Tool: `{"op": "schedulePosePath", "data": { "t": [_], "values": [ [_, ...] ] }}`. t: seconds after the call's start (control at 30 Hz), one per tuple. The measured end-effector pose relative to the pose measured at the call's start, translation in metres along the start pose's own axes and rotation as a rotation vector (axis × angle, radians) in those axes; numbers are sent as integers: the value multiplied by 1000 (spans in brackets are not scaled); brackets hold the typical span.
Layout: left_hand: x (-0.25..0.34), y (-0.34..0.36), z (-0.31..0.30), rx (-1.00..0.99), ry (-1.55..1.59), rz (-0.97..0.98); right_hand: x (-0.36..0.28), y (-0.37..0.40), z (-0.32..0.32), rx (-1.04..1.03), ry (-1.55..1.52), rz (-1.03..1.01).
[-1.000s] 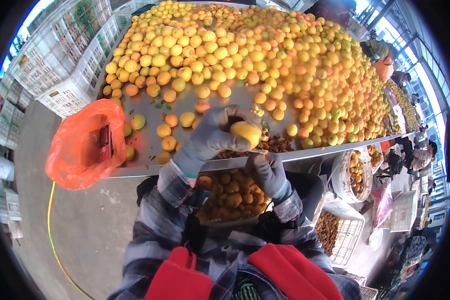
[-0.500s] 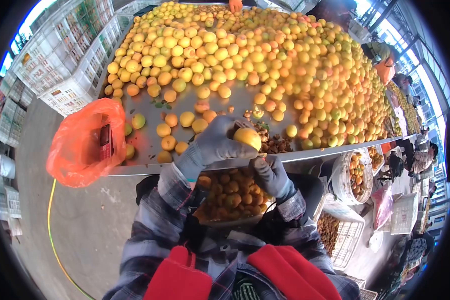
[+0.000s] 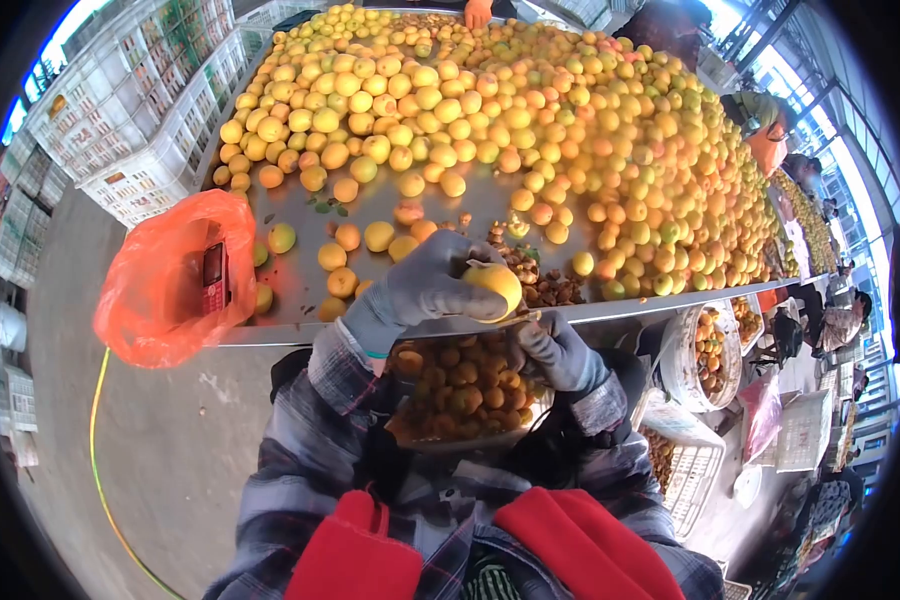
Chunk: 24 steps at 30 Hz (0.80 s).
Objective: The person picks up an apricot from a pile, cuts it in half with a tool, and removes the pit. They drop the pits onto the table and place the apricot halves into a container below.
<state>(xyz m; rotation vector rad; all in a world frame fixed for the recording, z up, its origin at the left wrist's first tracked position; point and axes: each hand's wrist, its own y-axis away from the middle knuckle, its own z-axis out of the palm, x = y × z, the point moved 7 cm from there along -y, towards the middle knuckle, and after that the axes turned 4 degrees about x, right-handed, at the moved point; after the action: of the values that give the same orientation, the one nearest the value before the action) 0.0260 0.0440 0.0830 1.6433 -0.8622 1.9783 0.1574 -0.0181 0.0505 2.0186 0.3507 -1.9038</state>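
My left hand (image 3: 432, 285), in a grey glove, is closed around a yellow-orange fruit (image 3: 494, 288) above the table's front edge. Just right of it and slightly lower, my right hand (image 3: 560, 352), also gloved, is closed on a small thin tool (image 3: 522, 318), whose tip is close to the fruit; its exact shape is hard to make out. Small brown pieces (image 3: 550, 287) lie on the metal table (image 3: 295, 215) behind my hands. A large heap of yellow and orange fruits (image 3: 450, 100) covers much of the table.
An orange plastic bag (image 3: 155, 290) hangs at the table's left corner, with a red phone (image 3: 215, 278) by it. Below my hands is a container of fruits (image 3: 465, 390). White crates (image 3: 135, 120) stand left; a white bucket (image 3: 700, 355) stands right. Other people are beyond the table.
My left hand has turned a little, and more of the fruit's side shows. My right hand has moved slightly right and down. The view has shifted slightly.
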Motion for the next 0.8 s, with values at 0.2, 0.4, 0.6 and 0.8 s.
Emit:
{"op": "schedulePosePath", "data": {
  "t": [0.2, 0.4, 0.6, 0.8],
  "values": [
    [-5, 1, 21, 441, 407, 234, 10, -6, 5, 184, -245, -60],
    [0, 0, 17, 274, 536, 245, -4, -3, 2, 176, -170, -19],
    [-2, 5, 4, 46, 189, -30, -6, 0, -15, -65, 160, 181],
    [-3, -1, -1, 257, 37, 63, -4, -25, -29, 362, -143, 55]
  ]
}}
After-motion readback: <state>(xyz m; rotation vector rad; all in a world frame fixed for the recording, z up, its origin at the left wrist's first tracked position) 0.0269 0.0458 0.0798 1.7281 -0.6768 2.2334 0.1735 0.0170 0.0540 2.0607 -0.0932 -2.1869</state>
